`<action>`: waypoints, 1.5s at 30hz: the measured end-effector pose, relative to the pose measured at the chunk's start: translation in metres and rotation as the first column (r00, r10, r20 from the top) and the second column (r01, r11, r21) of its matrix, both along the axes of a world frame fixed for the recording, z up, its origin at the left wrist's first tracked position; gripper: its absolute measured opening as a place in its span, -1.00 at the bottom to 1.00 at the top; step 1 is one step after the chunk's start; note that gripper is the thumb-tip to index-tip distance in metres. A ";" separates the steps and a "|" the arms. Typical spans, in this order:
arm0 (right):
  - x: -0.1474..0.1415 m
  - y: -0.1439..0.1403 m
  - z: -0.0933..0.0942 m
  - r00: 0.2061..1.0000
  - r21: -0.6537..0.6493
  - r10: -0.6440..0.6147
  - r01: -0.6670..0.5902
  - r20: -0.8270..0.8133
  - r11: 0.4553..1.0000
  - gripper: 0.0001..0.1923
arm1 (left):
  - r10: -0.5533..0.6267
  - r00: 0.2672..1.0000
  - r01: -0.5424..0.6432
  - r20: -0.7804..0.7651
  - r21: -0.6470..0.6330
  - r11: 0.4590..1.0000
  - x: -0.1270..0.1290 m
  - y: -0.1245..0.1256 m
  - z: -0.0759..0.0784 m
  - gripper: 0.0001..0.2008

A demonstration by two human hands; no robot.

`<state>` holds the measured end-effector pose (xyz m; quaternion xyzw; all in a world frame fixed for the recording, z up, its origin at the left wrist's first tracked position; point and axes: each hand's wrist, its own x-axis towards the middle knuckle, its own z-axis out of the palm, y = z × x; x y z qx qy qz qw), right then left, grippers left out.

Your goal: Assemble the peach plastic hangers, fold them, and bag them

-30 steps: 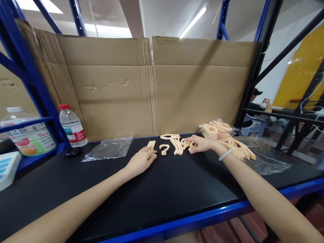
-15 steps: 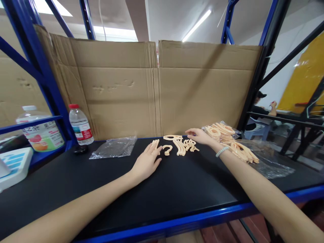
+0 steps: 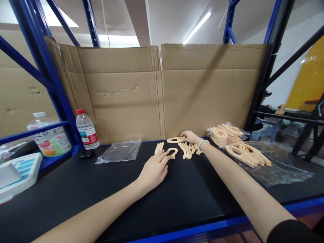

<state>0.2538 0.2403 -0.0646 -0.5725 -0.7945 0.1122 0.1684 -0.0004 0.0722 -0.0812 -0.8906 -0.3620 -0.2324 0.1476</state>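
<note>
My left hand (image 3: 153,169) lies palm down on the black tabletop with its fingers apart. Its fingertips reach the edge of a pale, hook-shaped flat piece (image 3: 173,154). Just beyond them are a few short straight strips (image 3: 159,147) of the same light wood-like material. Farther back, my right hand (image 3: 191,137) has its fingers bent down at the right end of a pale oval ring piece (image 3: 174,140). Beneath and beside that hand lie several curved strips (image 3: 186,150) and small wavy pieces (image 3: 198,150), partly covered by the wrist.
Bagged pale pieces (image 3: 225,133) and loose oval pieces (image 3: 248,155) on clear plastic (image 3: 283,168) lie right. A clear bag (image 3: 120,151), a red-capped bottle (image 3: 87,131) and a white-blue device (image 3: 19,173) are left. Cardboard (image 3: 126,98) walls the back. A person (image 3: 268,108) sits far right.
My right hand has moved left and down onto the end of the oval piece. My left hand has shifted right, off the straight strips and towards the hook-shaped piece. The view has tilted slightly.
</note>
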 end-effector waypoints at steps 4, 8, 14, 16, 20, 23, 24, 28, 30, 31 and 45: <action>0.002 -0.001 -0.007 0.990 0.015 -0.004 0.006 -0.142 1.000 -0.68 | -0.027 1.000 0.027 0.004 -0.017 0.999 0.000 -0.001 0.002 -0.63; 0.005 0.000 -0.009 0.945 0.027 -0.014 0.024 -0.327 0.999 -0.73 | -0.036 0.999 0.036 0.007 -0.029 0.999 0.000 -0.002 0.003 -0.61; -0.001 -0.003 -0.002 0.736 0.030 -0.023 0.059 -0.677 0.998 -0.77 | -0.064 0.997 0.066 0.034 -0.050 0.997 0.000 -0.004 0.006 -0.60; -0.002 -0.011 0.004 0.633 0.053 0.002 0.061 -0.774 0.997 -0.82 | -0.090 0.992 0.095 0.084 -0.059 0.994 0.000 -0.004 0.008 -0.62; -0.001 -0.041 0.017 0.460 0.093 0.084 -0.003 -0.884 0.996 -0.76 | -0.084 0.940 0.114 0.331 -0.073 0.991 -0.003 -0.003 0.016 -0.68; -0.001 -0.073 0.022 0.391 0.092 0.131 -0.119 -0.911 0.989 -0.66 | 0.004 0.848 0.069 0.530 -0.118 0.991 -0.007 -0.001 0.027 -0.75; -0.003 -0.084 0.023 0.379 0.088 0.143 -0.158 -0.914 0.984 -0.64 | 0.037 0.813 0.053 0.581 -0.138 0.989 -0.008 -0.001 0.031 -0.76; -0.018 -0.120 0.026 0.369 0.077 0.185 -0.291 -0.911 0.954 -0.66 | 0.107 0.721 0.077 0.685 -0.232 0.970 -0.009 0.000 0.041 -0.68; -0.028 -0.133 0.029 0.370 0.080 0.220 -0.356 -0.903 0.931 -0.70 | 0.110 0.713 0.156 0.692 -0.309 0.938 -0.007 0.000 0.041 -0.61; -0.033 -0.138 0.030 0.374 0.087 0.238 -0.379 -0.896 0.921 -0.71 | 0.113 0.713 0.198 0.692 -0.353 0.914 -0.006 -0.001 0.040 -0.58; -0.045 -0.148 0.022 0.368 0.160 0.315 -0.395 -0.875 0.905 -0.64 | 0.110 0.703 0.319 0.703 -0.449 0.835 -0.001 -0.002 0.037 -0.69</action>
